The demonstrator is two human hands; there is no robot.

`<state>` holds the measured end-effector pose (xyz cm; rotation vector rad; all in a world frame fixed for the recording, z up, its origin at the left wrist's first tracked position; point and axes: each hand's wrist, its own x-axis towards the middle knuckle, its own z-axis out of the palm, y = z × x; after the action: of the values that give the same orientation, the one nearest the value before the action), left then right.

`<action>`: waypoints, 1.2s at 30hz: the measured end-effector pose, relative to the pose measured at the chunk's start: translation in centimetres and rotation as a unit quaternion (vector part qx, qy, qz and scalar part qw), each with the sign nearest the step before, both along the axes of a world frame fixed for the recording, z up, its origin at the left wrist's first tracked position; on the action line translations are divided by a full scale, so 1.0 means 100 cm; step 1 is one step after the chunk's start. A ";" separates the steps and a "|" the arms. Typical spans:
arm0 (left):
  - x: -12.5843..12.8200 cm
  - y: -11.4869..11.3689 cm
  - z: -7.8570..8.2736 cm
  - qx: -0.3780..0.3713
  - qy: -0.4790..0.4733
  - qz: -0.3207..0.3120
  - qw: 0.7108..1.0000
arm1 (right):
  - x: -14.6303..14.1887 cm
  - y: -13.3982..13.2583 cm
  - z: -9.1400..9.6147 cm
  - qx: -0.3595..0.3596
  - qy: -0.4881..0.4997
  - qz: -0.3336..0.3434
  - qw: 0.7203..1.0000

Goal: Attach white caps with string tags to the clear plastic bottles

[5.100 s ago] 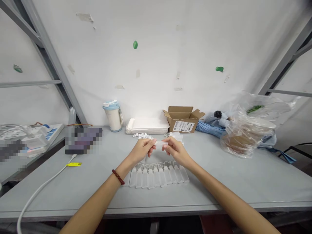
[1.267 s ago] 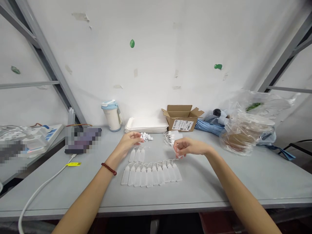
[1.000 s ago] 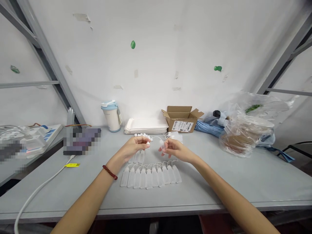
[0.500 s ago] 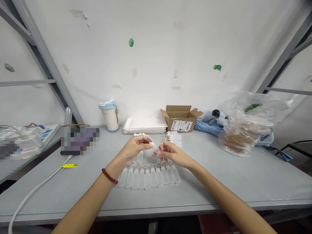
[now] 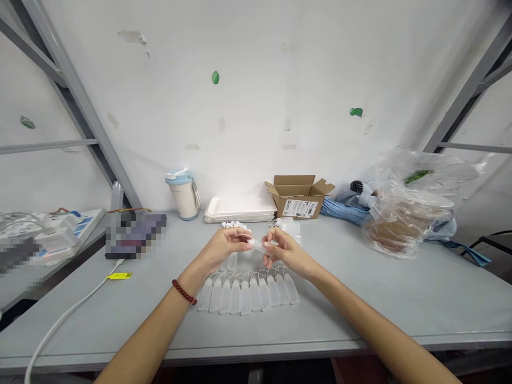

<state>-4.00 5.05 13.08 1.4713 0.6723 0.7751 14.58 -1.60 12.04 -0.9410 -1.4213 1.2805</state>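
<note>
Over the middle of the table my two hands meet at a small translucent plastic bottle (image 5: 261, 247). My right hand (image 5: 285, 250) pinches its body between thumb and fingers. At the bottle's neck end, the thumb and fingertips of my left hand (image 5: 229, 246) are closed on a small white cap (image 5: 253, 242), mostly hidden by the fingers. Below the hands lies a row of several flat translucent bottles (image 5: 245, 296) with thin white cord loops at their tops. A few more bottles (image 5: 229, 263) lie partly behind my left hand, and small white caps (image 5: 232, 224) are piled beyond it.
At the back stand a cup with a blue lid (image 5: 182, 194), a stack of white sheets (image 5: 240, 209) and an open cardboard box (image 5: 298, 197). Clear bags with white pieces (image 5: 291, 229) lie before the box. A plastic-wrapped bundle (image 5: 404, 224) is right; a white cable (image 5: 76, 309) runs left.
Both hands still hold the bottle and cap close together. The bottle has turned from slanting to nearly level. The whole view has shifted slightly.
</note>
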 end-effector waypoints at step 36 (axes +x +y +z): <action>0.003 -0.008 0.003 0.101 0.098 -0.025 0.990 | -0.002 -0.003 0.004 -0.044 0.035 -0.002 0.998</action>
<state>-3.75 4.26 13.43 1.7594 0.7177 0.6788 14.42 -1.91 12.48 -0.9475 -1.3174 1.3691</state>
